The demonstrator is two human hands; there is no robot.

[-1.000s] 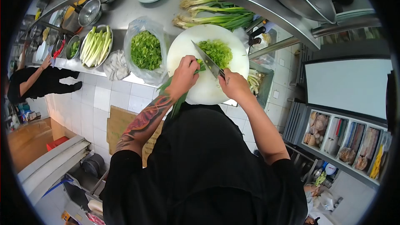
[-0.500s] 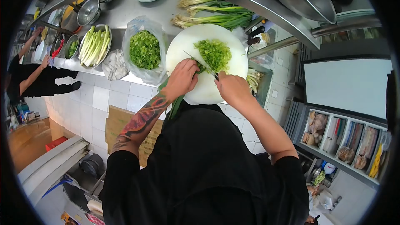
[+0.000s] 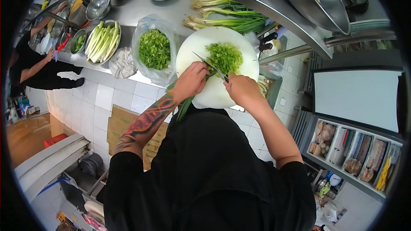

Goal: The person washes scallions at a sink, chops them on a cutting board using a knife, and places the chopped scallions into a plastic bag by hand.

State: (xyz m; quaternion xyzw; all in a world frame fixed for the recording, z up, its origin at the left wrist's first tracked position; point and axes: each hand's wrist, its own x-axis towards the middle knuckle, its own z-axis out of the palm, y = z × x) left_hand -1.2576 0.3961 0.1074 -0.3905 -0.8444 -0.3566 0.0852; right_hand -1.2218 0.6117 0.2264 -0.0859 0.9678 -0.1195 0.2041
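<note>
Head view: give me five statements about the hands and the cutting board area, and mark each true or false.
1. The right hand grips a knife. True.
2. The left hand is empty. False: it holds long green leaves.
3. Chopped greens lie on the cutting board. True.
4. The cutting board is square. False: it is round.
5. A crumpled cloth lies on the cutting board. False: it lies on the counter.

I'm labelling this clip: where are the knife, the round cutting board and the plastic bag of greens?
Knife [image 3: 209, 65], head view: middle of the blade.
Cutting board [image 3: 216, 93], head view: bare surface.
Plastic bag [image 3: 162, 77], head view: clear lower wall.
</note>
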